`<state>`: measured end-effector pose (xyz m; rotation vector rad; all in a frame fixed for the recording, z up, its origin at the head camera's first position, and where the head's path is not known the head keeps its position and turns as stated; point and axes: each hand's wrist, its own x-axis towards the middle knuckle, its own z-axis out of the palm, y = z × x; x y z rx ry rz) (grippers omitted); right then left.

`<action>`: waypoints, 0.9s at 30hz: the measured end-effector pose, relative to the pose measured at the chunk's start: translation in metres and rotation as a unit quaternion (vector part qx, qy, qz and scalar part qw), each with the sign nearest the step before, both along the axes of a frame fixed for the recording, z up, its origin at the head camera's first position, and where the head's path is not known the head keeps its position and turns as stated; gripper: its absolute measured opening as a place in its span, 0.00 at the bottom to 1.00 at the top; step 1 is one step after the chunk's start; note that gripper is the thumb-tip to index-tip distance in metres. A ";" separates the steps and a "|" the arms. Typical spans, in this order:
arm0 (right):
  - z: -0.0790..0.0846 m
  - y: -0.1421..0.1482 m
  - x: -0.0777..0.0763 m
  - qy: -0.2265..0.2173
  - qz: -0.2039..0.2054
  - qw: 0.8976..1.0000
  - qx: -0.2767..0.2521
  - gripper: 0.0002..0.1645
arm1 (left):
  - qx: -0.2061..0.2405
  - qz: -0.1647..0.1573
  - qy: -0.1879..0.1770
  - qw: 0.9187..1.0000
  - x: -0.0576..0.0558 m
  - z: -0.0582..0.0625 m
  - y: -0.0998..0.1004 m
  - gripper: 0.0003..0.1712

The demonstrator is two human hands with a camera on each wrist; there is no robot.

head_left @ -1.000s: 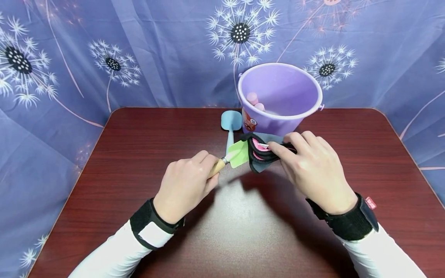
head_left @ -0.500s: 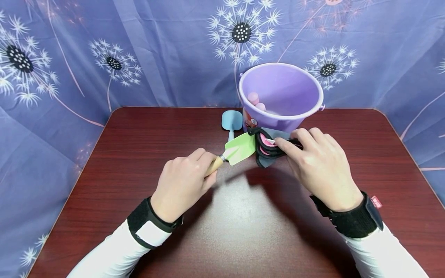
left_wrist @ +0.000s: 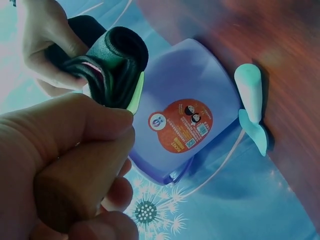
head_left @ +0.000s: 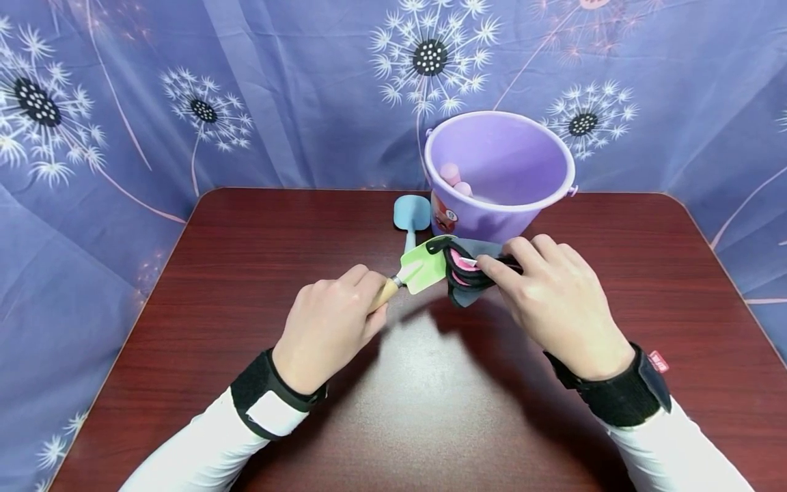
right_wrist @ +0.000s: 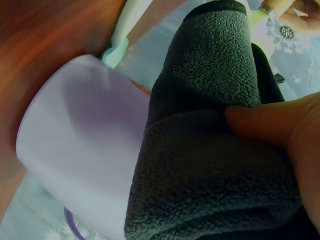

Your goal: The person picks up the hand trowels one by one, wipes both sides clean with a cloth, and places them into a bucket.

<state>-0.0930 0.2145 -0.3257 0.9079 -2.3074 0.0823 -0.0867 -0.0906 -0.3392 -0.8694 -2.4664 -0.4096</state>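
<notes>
My left hand (head_left: 326,328) grips the wooden handle of a small garden trowel (head_left: 421,270) with a light green blade. The blade points up and to the right. In my right hand (head_left: 556,307) is a folded fleecy cloth (head_left: 465,281), dark grey with black edging, pink inner layers and a small white tag. Its left end overlaps the tip of the trowel blade in the head view. The left wrist view shows the cloth rolled in layers with a green sliver of blade beside it. My right thumb (right_wrist: 265,120) presses on the grey fleece in the right wrist view.
A purple bucket (head_left: 479,222) with a red label stands at the back, just behind the cloth. Inside it are pink rounded pieces (head_left: 451,175). A light blue toy shovel (head_left: 411,212) lies to its left. The dark red table (head_left: 277,232) meets a dandelion-print curtain (head_left: 307,96).
Both hands moved slightly away and to the right, then came back. Since half a second ago the cloth has shifted left and down, and now covers part of the trowel's tip.
</notes>
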 end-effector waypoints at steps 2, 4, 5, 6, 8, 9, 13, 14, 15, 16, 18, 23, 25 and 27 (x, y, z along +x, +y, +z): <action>-0.002 -0.002 0.001 -0.005 0.003 1.000 0.005 0.13 | -0.005 -0.001 -0.002 1.000 0.001 0.000 0.001 0.12; -0.004 -0.004 0.002 -0.010 0.004 1.000 0.009 0.12 | -0.012 -0.001 -0.004 1.000 0.001 -0.001 0.003 0.12; -0.004 -0.005 0.003 -0.016 0.004 1.000 0.012 0.12 | -0.015 -0.001 -0.005 1.000 0.001 -0.001 0.003 0.12; -0.005 -0.006 0.004 -0.023 0.003 1.000 0.016 0.13 | -0.020 -0.002 -0.005 1.000 0.002 -0.001 0.004 0.12; -0.006 -0.009 0.007 -0.039 0.003 0.999 0.025 0.14 | -0.029 -0.002 -0.005 1.000 0.002 -0.003 0.005 0.12; -0.007 -0.011 0.008 -0.047 0.004 0.998 0.029 0.15 | -0.032 -0.003 -0.004 0.999 0.003 -0.003 0.006 0.12; -0.009 -0.018 0.010 -0.063 0.013 0.997 0.034 0.17 | -0.042 -0.005 0.000 0.999 0.003 -0.006 0.007 0.13; -0.009 -0.019 0.011 -0.063 0.016 0.997 0.033 0.18 | -0.042 -0.005 0.002 0.999 0.003 -0.007 0.007 0.13; -0.009 -0.020 0.011 -0.062 0.019 0.997 0.031 0.18 | -0.042 -0.006 0.003 0.999 0.003 -0.007 0.008 0.13; -0.010 -0.021 0.011 -0.060 0.023 0.998 0.027 0.18 | -0.042 -0.006 0.004 0.999 0.003 -0.007 0.008 0.13; -0.010 -0.022 0.011 -0.059 0.028 0.998 0.021 0.19 | -0.042 -0.006 0.007 0.999 0.004 -0.008 0.008 0.13; -0.011 -0.024 0.012 -0.065 0.037 0.997 0.013 0.19 | -0.037 -0.008 0.007 0.999 0.004 -0.009 0.009 0.13; -0.010 -0.025 0.013 -0.068 0.038 0.997 0.012 0.19 | -0.037 -0.010 0.006 0.999 0.003 -0.008 0.009 0.13; -0.010 -0.026 0.014 -0.071 0.040 0.997 0.012 0.20 | -0.037 -0.011 0.005 0.999 0.003 -0.008 0.009 0.13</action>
